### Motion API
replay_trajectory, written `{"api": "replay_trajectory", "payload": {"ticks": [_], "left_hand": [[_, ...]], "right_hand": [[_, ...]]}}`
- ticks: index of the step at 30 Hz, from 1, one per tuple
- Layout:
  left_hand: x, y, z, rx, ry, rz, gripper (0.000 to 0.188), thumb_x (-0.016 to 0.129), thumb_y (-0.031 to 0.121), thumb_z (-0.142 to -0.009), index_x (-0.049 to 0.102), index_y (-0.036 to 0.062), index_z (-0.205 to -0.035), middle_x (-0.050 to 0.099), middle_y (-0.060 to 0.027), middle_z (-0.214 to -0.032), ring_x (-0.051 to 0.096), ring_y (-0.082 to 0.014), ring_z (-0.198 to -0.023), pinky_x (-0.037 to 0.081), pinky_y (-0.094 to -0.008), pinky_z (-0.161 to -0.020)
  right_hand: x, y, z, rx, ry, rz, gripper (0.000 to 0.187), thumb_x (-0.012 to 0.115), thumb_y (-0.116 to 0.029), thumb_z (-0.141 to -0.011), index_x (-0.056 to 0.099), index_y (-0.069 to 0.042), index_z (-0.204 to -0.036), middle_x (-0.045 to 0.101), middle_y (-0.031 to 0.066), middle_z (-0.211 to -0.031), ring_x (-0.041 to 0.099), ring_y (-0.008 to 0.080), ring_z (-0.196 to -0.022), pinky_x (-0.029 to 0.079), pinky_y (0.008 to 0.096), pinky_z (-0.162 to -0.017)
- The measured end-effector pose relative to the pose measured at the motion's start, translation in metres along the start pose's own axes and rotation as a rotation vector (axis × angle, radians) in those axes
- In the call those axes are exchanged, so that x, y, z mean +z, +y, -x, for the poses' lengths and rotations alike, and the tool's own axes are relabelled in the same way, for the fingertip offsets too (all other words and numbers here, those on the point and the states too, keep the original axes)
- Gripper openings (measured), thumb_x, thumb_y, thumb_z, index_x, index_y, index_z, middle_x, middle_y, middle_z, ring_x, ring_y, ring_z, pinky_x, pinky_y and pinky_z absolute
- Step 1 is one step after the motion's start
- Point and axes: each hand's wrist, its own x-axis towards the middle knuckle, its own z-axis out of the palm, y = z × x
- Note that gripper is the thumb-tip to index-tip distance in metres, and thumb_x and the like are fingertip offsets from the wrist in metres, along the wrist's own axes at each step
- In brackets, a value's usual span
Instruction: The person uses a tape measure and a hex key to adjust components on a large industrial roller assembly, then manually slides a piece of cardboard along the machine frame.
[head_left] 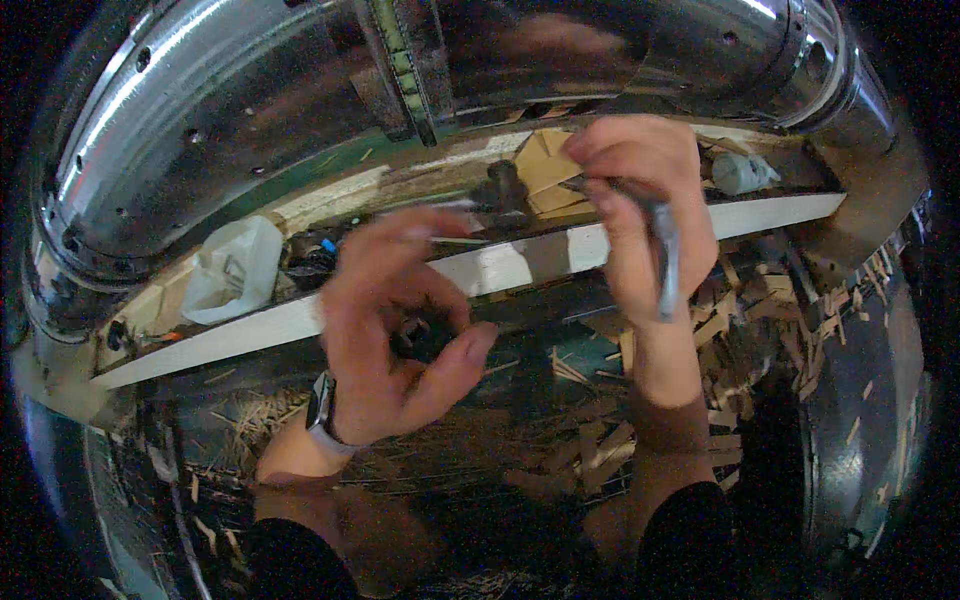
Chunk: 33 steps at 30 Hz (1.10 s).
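My left hand [390, 330], with a watch [320, 405] on its wrist, hovers over the white front edge of a long wooden trough [190, 350]. Its thumb and fingers curve apart, smeared by motion, and I make out nothing held between them. To its right, my right hand [650, 200] is raised above the trough's far side. Its fingers close around a slim grey metal hand tool [665, 250] whose bent shank runs down along the palm. The tool's working end is blurred and partly covered by the fingers, so its exact kind does not show.
Inside the trough lie a translucent white plastic container [235, 270], folded brown cardboard [548, 165] and a clear plastic cup [738, 173]. A large shiny metal cylinder [250, 90] arches behind, crossed by a vertical rail [400, 70]. Cardboard scraps [600, 450] litter the area below.
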Motion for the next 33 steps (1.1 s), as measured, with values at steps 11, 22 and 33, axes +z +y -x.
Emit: {"api": "replay_trajectory", "payload": {"ticks": [11,22,33], "left_hand": [[-0.034,-0.082,0.174,-0.907,-1.631,0.408,0.033,0.051,0.034,-0.089,0.053,0.0049,-0.106,0.058,-0.0109,-0.095,0.056,-0.0211,-0.088,0.045,-0.0353,-0.077],[-0.063,-0.120,0.259,-0.644,-1.350,0.084,0.046,0.057,0.031,-0.084,0.045,0.0030,-0.118,0.050,-0.0152,-0.109,0.050,-0.0253,-0.102,0.040,-0.0374,-0.088],[-0.056,-0.094,0.185,-1.418,-1.411,0.320,0.048,0.056,0.046,-0.085,0.053,0.0011,-0.104,0.058,-0.0089,-0.090,0.056,-0.0156,-0.083,0.045,-0.0289,-0.073]], "right_hand": [[-0.032,0.029,0.026,0.603,-0.293,0.243,0.012,0.054,-0.013,-0.088,0.057,-0.001,-0.088,0.054,0.0104,-0.071,0.053,0.0194,-0.065,0.041,0.0286,-0.060],[-0.027,0.041,0.015,0.290,-0.239,0.483,0.006,0.058,-0.008,-0.083,0.056,-0.003,-0.084,0.054,0.0131,-0.073,0.054,0.0318,-0.066,0.044,0.0355,-0.059],[-0.034,0.059,0.008,0.133,-0.310,0.656,0.011,0.059,-0.013,-0.083,0.052,-0.006,-0.079,0.050,0.0133,-0.069,0.053,0.0332,-0.061,0.042,0.0381,-0.051]]}}
